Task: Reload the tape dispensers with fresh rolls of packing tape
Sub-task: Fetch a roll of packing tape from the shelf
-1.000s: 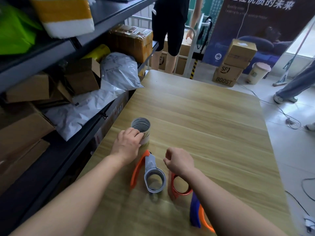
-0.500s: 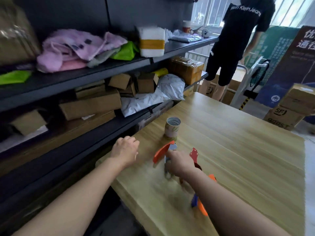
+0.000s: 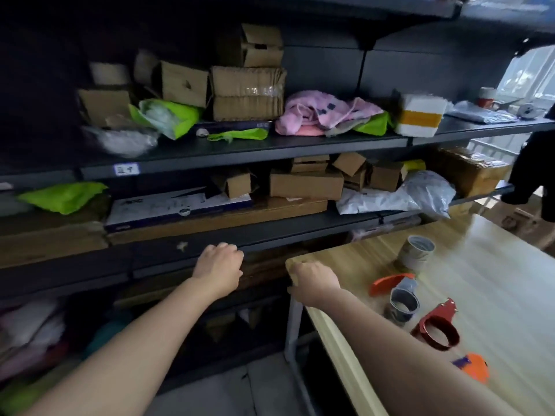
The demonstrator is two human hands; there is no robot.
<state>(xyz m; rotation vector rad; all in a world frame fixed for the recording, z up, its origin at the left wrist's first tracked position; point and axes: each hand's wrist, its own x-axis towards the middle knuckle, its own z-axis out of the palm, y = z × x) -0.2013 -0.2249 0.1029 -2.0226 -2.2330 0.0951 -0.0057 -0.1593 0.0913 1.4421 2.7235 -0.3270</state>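
Leaving the dispenser (image 3: 405,286), right hand (image 3: 313,282) has moved to the table corner (image 3: 339,256).

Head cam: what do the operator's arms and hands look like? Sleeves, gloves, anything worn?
Left forearm and right forearm are bare as far as the frame reaches: no sleeves or cuffs. Left hand and right hand are ungloved. No watch, band or ring shows, though the frame is blurred. No cables or markings.

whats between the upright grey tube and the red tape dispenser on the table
The orange-handled dispenser, lying on the table with a grey ring at its end, sits between the grey tube and the red dispenser; the head view shows it.
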